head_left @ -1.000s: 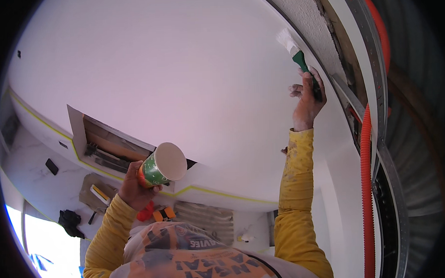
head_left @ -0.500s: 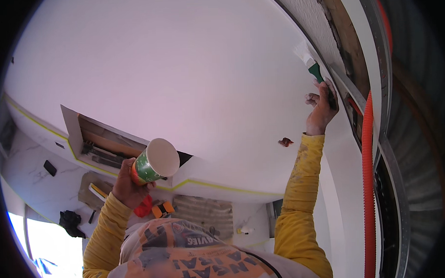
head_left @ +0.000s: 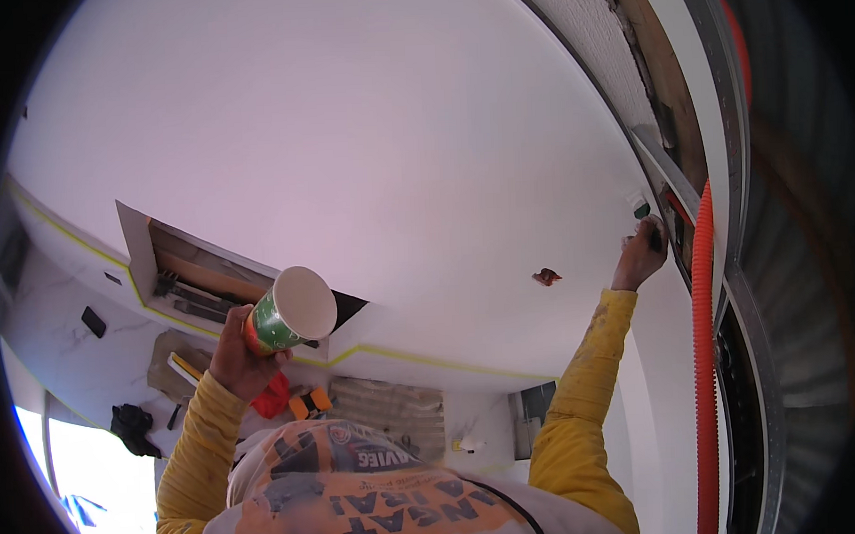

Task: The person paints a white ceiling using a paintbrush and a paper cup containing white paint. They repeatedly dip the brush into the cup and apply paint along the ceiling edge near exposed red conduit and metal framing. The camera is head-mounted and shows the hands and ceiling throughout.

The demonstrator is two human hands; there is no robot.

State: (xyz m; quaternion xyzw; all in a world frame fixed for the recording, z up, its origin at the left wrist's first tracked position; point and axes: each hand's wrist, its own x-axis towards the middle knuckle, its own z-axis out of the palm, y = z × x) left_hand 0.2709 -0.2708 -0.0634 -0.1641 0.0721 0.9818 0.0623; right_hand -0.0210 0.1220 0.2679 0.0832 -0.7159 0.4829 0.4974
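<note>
Brush [head_left: 640, 207]: only its green neck shows above my right hand [head_left: 641, 255], fist closed around the handle at the smooth white ceiling's [head_left: 376, 146] edge. My left hand [head_left: 235, 354] grips a round green paper cup [head_left: 288, 311].

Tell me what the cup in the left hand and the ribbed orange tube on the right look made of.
Green-and-white cup: likely coated paper, with a matte white inside and a thin rolled rim. Ribbed orange tube: probably flexible plastic conduit, given its even corrugations and slight sheen.
</note>
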